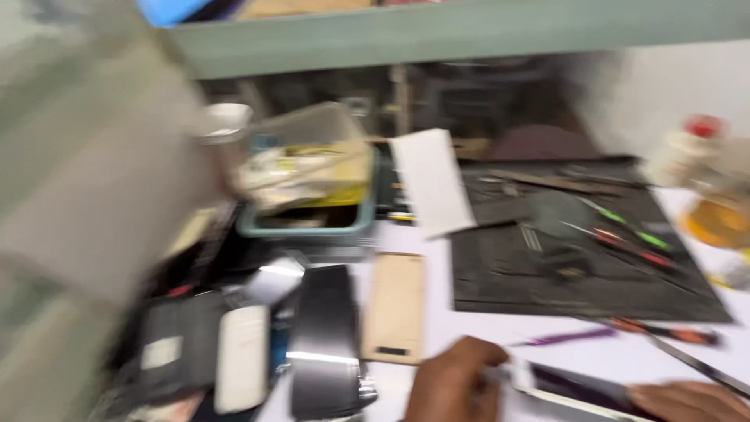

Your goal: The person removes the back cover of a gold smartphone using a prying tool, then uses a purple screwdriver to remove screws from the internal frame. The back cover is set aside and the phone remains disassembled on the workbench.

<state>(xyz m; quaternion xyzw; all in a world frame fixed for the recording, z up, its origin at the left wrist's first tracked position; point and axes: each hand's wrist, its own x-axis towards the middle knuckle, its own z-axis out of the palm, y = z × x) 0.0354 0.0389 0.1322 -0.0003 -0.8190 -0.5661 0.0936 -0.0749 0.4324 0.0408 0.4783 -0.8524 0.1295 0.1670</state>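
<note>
Basically, the phone (578, 388) lay flat at the near edge of the white table (484, 328), under both hands — thin, stiff, glass-faced, so likely fragile and slick; I'd hold it by the long edges. The left hand (453, 383) pinched something small and pale at its top end, fingers curled. The right hand (687, 400) rested on its lower end; grip unclear — blur. A purple tool (566, 337) lay just beyond, the dark work mat (500, 273) further back.

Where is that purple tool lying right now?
In the head view, the purple tool lies on the white table just below the dark work mat, above the phone under both hands.
</note>
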